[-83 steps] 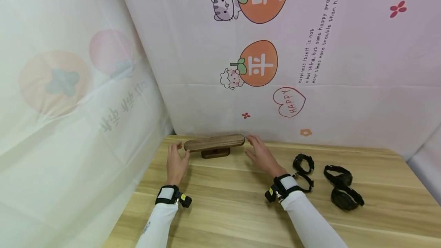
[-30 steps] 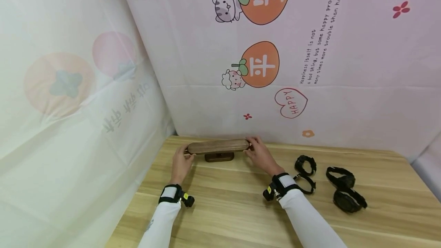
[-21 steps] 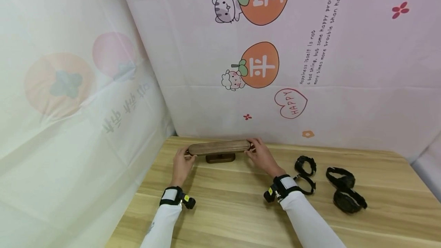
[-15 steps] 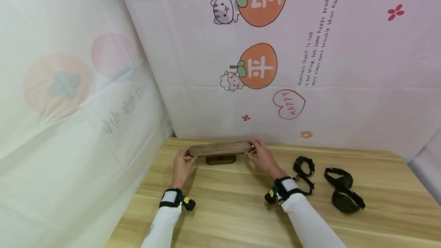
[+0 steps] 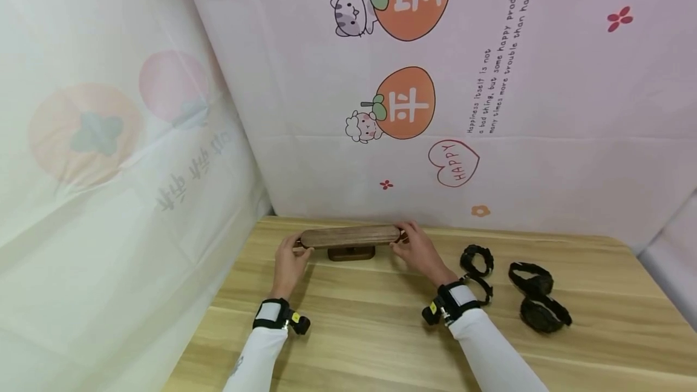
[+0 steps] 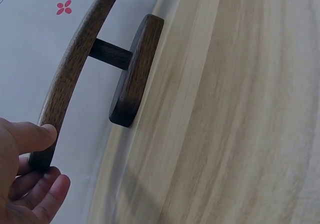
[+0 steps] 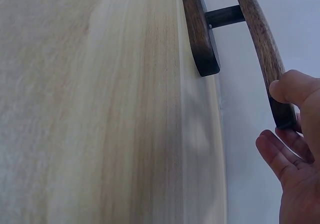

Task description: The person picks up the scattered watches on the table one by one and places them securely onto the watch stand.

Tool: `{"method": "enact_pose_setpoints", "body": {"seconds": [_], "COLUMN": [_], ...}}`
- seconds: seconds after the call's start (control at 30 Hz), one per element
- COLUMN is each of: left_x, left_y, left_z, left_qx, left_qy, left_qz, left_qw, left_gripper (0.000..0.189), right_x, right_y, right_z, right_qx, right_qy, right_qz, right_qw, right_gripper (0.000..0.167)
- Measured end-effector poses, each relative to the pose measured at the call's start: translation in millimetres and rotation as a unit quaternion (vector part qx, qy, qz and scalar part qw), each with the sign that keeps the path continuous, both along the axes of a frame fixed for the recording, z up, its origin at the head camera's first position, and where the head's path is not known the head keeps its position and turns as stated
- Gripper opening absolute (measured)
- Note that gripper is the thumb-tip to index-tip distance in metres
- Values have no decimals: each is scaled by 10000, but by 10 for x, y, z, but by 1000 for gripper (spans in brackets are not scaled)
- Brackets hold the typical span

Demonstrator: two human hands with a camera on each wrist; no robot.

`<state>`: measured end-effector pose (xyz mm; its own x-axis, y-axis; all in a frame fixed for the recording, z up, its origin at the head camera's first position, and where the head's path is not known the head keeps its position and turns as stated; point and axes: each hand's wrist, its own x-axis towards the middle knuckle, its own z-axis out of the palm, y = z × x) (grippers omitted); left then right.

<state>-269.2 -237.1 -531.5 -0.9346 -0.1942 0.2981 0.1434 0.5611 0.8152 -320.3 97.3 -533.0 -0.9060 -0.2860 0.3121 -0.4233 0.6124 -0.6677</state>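
Observation:
A dark brown wooden T-shaped stand (image 5: 348,236), like a watch or bracelet display stand, is near the back of the table. Its long, gently bowed top bar (image 6: 72,71) joins a rounded oblong base (image 6: 140,71) through one short post. My left hand (image 5: 289,266) pinches the bar's left end, thumb on the near face and fingers round behind the tip. At the other end, my right hand (image 5: 420,253) holds the bar the same way; its thumb presses the wood in the right wrist view. Some fingertips are hidden behind the bar.
Several black watch-like bands lie right of my right hand: one pair close by (image 5: 478,261), another pair (image 5: 541,314) farther right. The wood-grain table (image 5: 370,331) meets a printed white cloth (image 5: 327,180) at the back. Another cloth (image 5: 109,247) hangs at left.
Both hands, first spread beside the bar's ends, have closed onto them. The stand has shifted slightly right and toward me, and its bar lies a little more level across the view.

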Motion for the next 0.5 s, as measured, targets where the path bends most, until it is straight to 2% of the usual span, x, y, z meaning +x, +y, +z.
{"method": "enact_pose_setpoints", "body": {"seconds": [0.23,0.5], "left_x": [11,27], "left_y": [75,191], "left_z": [-13,-50], "left_qx": [21,-42], "left_qy": [-64,94], "left_qz": [-74,-144], "left_qw": [9999,9998], "left_gripper": [50,49], "right_x": [61,158], "right_y": [96,218], "right_z": [-18,-53], "right_qx": [28,18], "right_qy": [1,98], "right_qz": [-142,-253], "right_qw": [9999,9996], "right_gripper": [58,57]}}
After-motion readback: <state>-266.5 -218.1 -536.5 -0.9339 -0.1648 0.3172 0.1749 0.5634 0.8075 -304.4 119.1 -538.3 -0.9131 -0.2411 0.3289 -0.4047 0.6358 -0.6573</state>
